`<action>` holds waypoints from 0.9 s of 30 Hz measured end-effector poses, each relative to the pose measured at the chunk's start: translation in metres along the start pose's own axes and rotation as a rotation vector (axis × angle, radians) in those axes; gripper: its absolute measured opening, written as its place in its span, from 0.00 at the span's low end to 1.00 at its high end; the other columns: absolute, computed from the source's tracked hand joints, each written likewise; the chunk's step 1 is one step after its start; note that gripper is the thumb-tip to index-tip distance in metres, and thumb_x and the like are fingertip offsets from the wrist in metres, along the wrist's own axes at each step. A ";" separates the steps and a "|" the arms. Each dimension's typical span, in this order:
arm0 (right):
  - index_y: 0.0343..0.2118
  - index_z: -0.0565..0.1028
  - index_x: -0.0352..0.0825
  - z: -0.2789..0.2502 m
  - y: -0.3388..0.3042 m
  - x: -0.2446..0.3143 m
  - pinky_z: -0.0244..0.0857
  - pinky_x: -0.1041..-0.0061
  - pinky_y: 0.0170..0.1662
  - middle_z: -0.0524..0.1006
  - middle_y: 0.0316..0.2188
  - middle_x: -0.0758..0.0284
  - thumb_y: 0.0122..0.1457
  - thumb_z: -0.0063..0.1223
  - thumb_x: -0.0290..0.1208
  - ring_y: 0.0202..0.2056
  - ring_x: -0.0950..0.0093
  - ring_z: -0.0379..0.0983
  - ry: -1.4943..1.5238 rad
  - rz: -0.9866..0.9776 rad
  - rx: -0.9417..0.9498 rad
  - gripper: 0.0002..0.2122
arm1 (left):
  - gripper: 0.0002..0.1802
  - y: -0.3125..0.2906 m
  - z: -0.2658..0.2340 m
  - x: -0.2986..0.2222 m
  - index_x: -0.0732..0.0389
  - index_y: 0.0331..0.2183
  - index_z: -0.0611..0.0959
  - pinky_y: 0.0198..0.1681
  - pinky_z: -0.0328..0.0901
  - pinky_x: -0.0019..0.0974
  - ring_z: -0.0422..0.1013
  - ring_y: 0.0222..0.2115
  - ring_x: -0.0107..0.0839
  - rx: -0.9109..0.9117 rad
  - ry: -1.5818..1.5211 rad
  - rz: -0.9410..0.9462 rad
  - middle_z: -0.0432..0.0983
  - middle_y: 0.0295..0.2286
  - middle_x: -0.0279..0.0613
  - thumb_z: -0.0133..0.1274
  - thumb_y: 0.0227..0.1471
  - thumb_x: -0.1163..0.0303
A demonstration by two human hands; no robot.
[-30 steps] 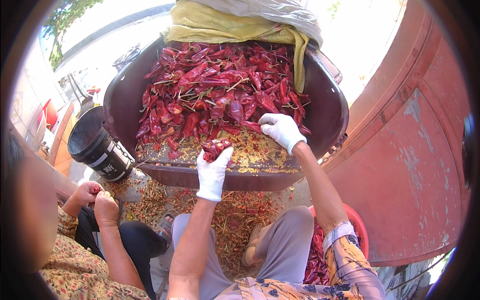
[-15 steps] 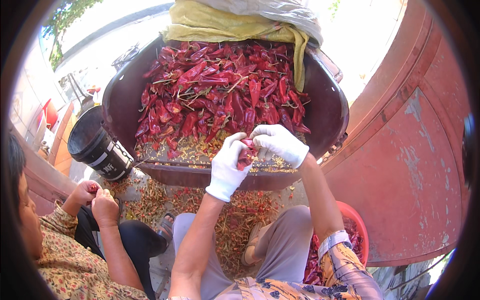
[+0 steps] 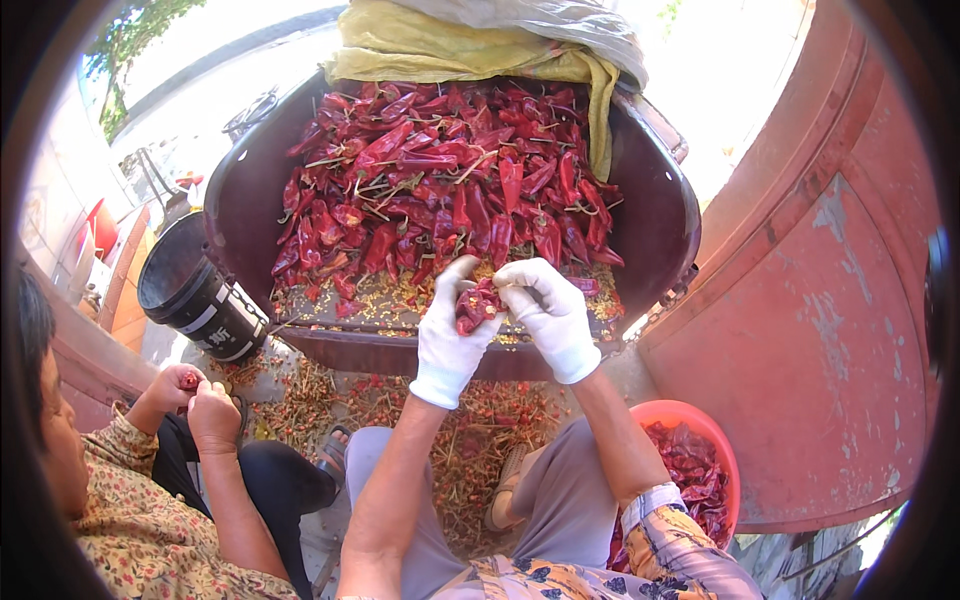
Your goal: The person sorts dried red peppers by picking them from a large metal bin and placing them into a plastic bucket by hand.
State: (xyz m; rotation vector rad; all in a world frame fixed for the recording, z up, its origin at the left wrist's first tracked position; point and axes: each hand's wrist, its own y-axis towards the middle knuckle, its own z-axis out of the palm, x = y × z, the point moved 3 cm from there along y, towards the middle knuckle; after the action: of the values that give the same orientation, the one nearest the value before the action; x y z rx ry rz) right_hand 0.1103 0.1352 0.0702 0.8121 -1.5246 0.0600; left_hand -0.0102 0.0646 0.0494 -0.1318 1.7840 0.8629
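My left hand, in a white glove, grips a torn dried red chili pepper between thumb and fingers. My right hand, gloved the same way, has its fingers bent in a pinch at the pepper's right edge; its fingertips are partly hidden. Both hands are above the near lip of a dark red cart bed. Beyond them lies a large heap of dried red chili peppers with stems. Loose yellow seeds are scattered along the near part of the bed.
A yellow cloth drapes over the heap's far side. On the left stands a black bucket; a co-worker's hands hold a red piece there. A red basin of peppers sits right of my legs. Stems litter the ground.
My right hand has turned more upright and its forearm has swung inward, uncovering more of the red basin. The pepper in my left hand looks more opened out.
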 end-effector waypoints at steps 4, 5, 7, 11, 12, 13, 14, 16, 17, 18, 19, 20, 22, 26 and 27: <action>0.37 0.73 0.33 0.000 0.001 0.007 0.55 0.86 0.19 0.75 0.27 0.72 0.61 0.49 0.27 0.16 0.88 0.62 0.184 0.280 -0.086 0.04 | 0.14 -0.008 0.002 0.023 0.63 0.38 0.78 0.37 0.67 0.26 0.70 0.32 0.18 0.143 -0.157 -0.008 0.75 0.31 0.32 0.61 0.47 0.78; 0.37 0.72 0.33 -0.002 0.001 0.003 0.52 0.86 0.17 0.75 0.27 0.72 0.62 0.48 0.28 0.15 0.89 0.60 0.276 0.323 -0.052 0.05 | 0.13 -0.008 0.003 0.021 0.63 0.38 0.79 0.37 0.66 0.25 0.70 0.32 0.17 0.163 -0.207 -0.056 0.76 0.31 0.32 0.61 0.48 0.78; 0.36 0.71 0.34 -0.005 0.002 -0.006 0.46 0.86 0.14 0.75 0.26 0.71 0.63 0.46 0.30 0.13 0.89 0.55 0.462 0.406 0.020 0.06 | 0.11 -0.009 0.002 0.015 0.63 0.36 0.79 0.38 0.66 0.25 0.69 0.33 0.17 0.202 -0.302 -0.154 0.76 0.31 0.31 0.61 0.48 0.77; 0.36 0.71 0.34 -0.002 0.002 -0.012 0.46 0.85 0.14 0.75 0.26 0.71 0.63 0.45 0.29 0.13 0.89 0.55 0.563 0.439 -0.010 0.05 | 0.11 -0.011 0.003 0.016 0.65 0.38 0.79 0.30 0.65 0.23 0.69 0.27 0.15 0.236 -0.416 -0.380 0.76 0.28 0.31 0.60 0.50 0.76; 0.36 0.71 0.34 -0.001 0.001 -0.010 0.46 0.86 0.14 0.75 0.26 0.71 0.63 0.46 0.29 0.13 0.89 0.56 0.440 0.381 -0.050 0.05 | 0.11 -0.012 0.003 0.014 0.65 0.38 0.79 0.28 0.64 0.23 0.68 0.26 0.14 0.240 -0.436 -0.397 0.76 0.27 0.30 0.60 0.50 0.75; 0.36 0.71 0.34 0.004 -0.002 -0.005 0.47 0.86 0.15 0.75 0.26 0.72 0.63 0.46 0.29 0.13 0.89 0.56 0.320 0.322 -0.086 0.05 | 0.11 -0.013 0.002 0.013 0.65 0.37 0.80 0.26 0.63 0.22 0.67 0.24 0.14 0.242 -0.454 -0.413 0.75 0.26 0.29 0.60 0.50 0.74; 0.36 0.70 0.34 0.007 -0.003 -0.001 0.48 0.86 0.15 0.75 0.26 0.72 0.63 0.46 0.29 0.13 0.90 0.56 0.200 0.263 -0.122 0.05 | 0.11 -0.013 0.001 0.013 0.64 0.37 0.80 0.24 0.62 0.21 0.67 0.23 0.14 0.243 -0.471 -0.430 0.75 0.25 0.29 0.60 0.50 0.73; 0.36 0.70 0.34 0.009 -0.002 0.000 0.49 0.87 0.16 0.75 0.26 0.72 0.63 0.46 0.29 0.14 0.90 0.56 0.215 0.259 -0.113 0.04 | 0.11 -0.012 -0.002 0.015 0.64 0.37 0.80 0.23 0.60 0.21 0.66 0.21 0.14 0.277 -0.526 -0.494 0.74 0.24 0.28 0.59 0.51 0.71; 0.36 0.70 0.34 0.010 -0.002 0.001 0.49 0.88 0.16 0.75 0.26 0.72 0.63 0.46 0.29 0.14 0.90 0.56 0.221 0.258 -0.109 0.04 | 0.11 -0.012 -0.003 0.016 0.64 0.37 0.80 0.22 0.59 0.21 0.65 0.20 0.14 0.294 -0.555 -0.527 0.74 0.23 0.28 0.59 0.51 0.71; 0.37 0.70 0.35 0.008 -0.003 0.001 0.48 0.88 0.16 0.74 0.26 0.72 0.63 0.45 0.29 0.14 0.90 0.56 0.353 0.362 -0.068 0.05 | 0.11 -0.014 -0.004 0.012 0.63 0.38 0.80 0.20 0.57 0.21 0.64 0.19 0.15 0.308 -0.631 -0.575 0.73 0.22 0.28 0.58 0.51 0.71; 0.37 0.70 0.35 0.006 -0.003 -0.005 0.47 0.88 0.15 0.74 0.25 0.72 0.63 0.45 0.29 0.14 0.90 0.55 0.543 0.444 -0.029 0.05 | 0.10 -0.015 -0.005 0.009 0.63 0.38 0.80 0.20 0.57 0.21 0.64 0.19 0.15 0.305 -0.636 -0.568 0.72 0.21 0.29 0.58 0.51 0.72; 0.37 0.70 0.35 0.004 -0.003 -0.016 0.46 0.87 0.15 0.74 0.25 0.72 0.63 0.45 0.30 0.13 0.90 0.55 0.734 0.527 0.008 0.05 | 0.10 -0.017 -0.005 0.008 0.63 0.38 0.80 0.20 0.57 0.22 0.64 0.19 0.15 0.304 -0.640 -0.564 0.72 0.21 0.29 0.57 0.51 0.72; 0.38 0.70 0.34 0.001 -0.001 -0.027 0.43 0.87 0.13 0.73 0.24 0.72 0.63 0.44 0.32 0.12 0.90 0.51 0.969 0.673 0.004 0.07 | 0.09 -0.019 -0.008 0.003 0.62 0.38 0.79 0.20 0.59 0.23 0.65 0.18 0.18 0.367 -0.644 -0.550 0.72 0.21 0.31 0.56 0.53 0.71; 0.35 0.76 0.31 -0.012 0.001 -0.002 0.49 0.86 0.14 0.74 0.20 0.70 0.60 0.48 0.39 0.13 0.88 0.58 0.188 0.483 0.539 0.14 | 0.11 -0.001 -0.038 0.033 0.59 0.39 0.78 0.21 0.63 0.25 0.70 0.22 0.24 -0.115 -1.059 -0.525 0.75 0.24 0.34 0.53 0.56 0.65; 0.33 0.78 0.33 -0.008 -0.005 0.014 0.54 0.85 0.16 0.75 0.20 0.70 0.58 0.51 0.41 0.15 0.86 0.63 0.008 0.677 0.737 0.14 | 0.11 0.004 -0.049 0.044 0.57 0.39 0.79 0.24 0.64 0.26 0.71 0.24 0.24 -0.231 -1.113 -0.554 0.76 0.26 0.33 0.54 0.56 0.62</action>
State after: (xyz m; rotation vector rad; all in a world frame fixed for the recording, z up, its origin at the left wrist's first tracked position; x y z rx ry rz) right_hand 0.1209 0.1288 0.0816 0.8077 -1.7226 1.1746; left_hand -0.0678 0.0513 0.0198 -0.2249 0.5534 0.5394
